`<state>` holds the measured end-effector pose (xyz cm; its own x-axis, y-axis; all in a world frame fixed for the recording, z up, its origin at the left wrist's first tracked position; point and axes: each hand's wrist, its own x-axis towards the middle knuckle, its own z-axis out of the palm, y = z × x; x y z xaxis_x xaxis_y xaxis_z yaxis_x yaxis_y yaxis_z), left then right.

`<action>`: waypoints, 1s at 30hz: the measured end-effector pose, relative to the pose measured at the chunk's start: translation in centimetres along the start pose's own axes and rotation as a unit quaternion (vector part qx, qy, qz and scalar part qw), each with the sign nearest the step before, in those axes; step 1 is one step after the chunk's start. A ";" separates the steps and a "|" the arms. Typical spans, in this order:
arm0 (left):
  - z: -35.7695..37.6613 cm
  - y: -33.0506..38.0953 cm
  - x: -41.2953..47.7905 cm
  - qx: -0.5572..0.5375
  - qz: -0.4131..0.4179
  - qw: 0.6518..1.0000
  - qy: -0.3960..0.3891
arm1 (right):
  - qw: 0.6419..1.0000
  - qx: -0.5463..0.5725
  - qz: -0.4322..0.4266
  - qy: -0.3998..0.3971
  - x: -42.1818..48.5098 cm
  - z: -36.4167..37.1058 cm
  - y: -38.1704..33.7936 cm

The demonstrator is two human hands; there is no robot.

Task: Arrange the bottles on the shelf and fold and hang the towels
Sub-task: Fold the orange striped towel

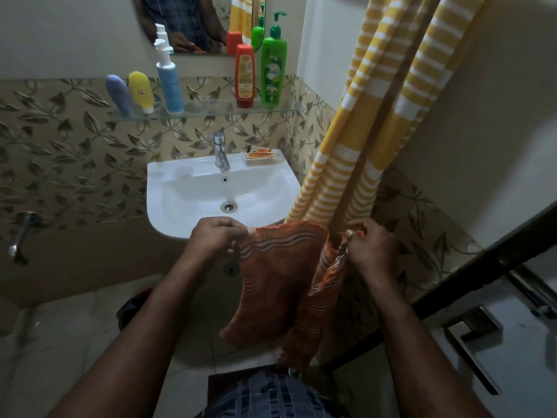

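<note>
An orange towel point(280, 279) with dark wavy stripes hangs between my hands in front of the sink. My left hand point(218, 236) pinches its upper left corner, and my right hand point(372, 247) grips the bunched upper right corner. A yellow and white striped towel point(376, 116) hangs at the right wall. On the glass shelf point(211, 111) stand a grey-blue tube point(119, 93), a yellow tube point(141, 90), a blue pump bottle point(168, 79), a red bottle point(244, 75) and a green pump bottle point(273, 72).
The white sink point(180, 206) with its chrome tap point(221, 150) is straight ahead, a soap dish point(260, 156) on its right corner. A mirror point(196, 22) hangs above the shelf. A wall tap point(21, 236) juts out low on the left. A dark-framed door point(497, 327) stands at the right.
</note>
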<state>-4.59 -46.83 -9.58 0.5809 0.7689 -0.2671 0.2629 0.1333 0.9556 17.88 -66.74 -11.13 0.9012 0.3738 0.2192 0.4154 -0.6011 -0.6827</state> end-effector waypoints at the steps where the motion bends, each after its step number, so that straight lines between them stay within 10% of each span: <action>1: 0.4 0.1 -0.2 -0.016 -0.019 1.000 -0.005 | 1.000 0.017 0.001 -0.002 -0.6 0.3 0.0; 17: 1.7 -1.1 -2.2 0.229 0.012 0.957 -0.177 | 0.981 0.149 -0.027 -0.123 -3.8 3.4 -0.2; 30: -0.5 -1.5 -1.3 0.606 0.269 0.749 -0.011 | 0.955 -0.021 -0.186 -0.228 -1.1 -0.4 -2.4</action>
<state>-6.12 -47.69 -10.65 0.8631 0.4950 0.1002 0.4841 -0.8674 0.1151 15.93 -66.02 -9.48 0.5469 0.8303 0.1074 0.7096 -0.3916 -0.5858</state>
